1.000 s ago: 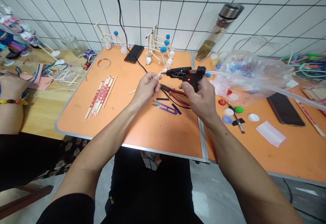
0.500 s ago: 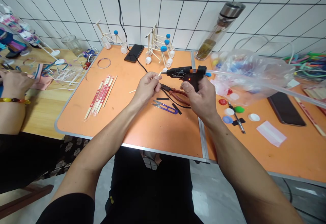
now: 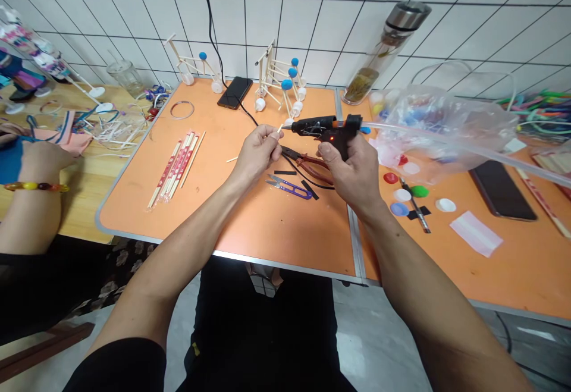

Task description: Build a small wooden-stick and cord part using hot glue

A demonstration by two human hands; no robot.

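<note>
**Left hand** (image 3: pixel 256 153): from my seat I read it as closed, thumb and fingertips pinching a small wooden stick (image 3: pixel 279 129) above the middle of the worktop (image 3: pixel 276 243).

**Right hand** (image 3: pixel 352 169): closed around the grip of a glue gun (image 3: pixel 323 127), with the thumb lying along its side.

**Glue gun**: held up off the worktop, nozzle pointing left and just beside the stick's tip. A small red light glows on its body, and a clear rod (image 3: pixel 468 149) runs from its rear toward the right.

**Under the hands**: red-handled pliers (image 3: pixel 307 169) and purple snips (image 3: pixel 289 187) lie on the worktop, with a black cord (image 3: pixel 209 17) passing by them.

**Back edge**: I see two stick models (image 3: pixel 279 82) with blue balls, plus a phone (image 3: pixel 235 92).

**Left side**: wrapped chopsticks (image 3: pixel 173 169) and a wire ring (image 3: pixel 182 109).

**Right side**: a plastic bag (image 3: pixel 446 124), bottle caps (image 3: pixel 399 209) and a second phone (image 3: pixel 502 191).

**Beyond the left edge**: a co-worker's hand (image 3: pixel 44 160) rests over a wooden table (image 3: pixel 84 201), with a beaded bracelet (image 3: pixel 36 187) on the wrist.
</note>
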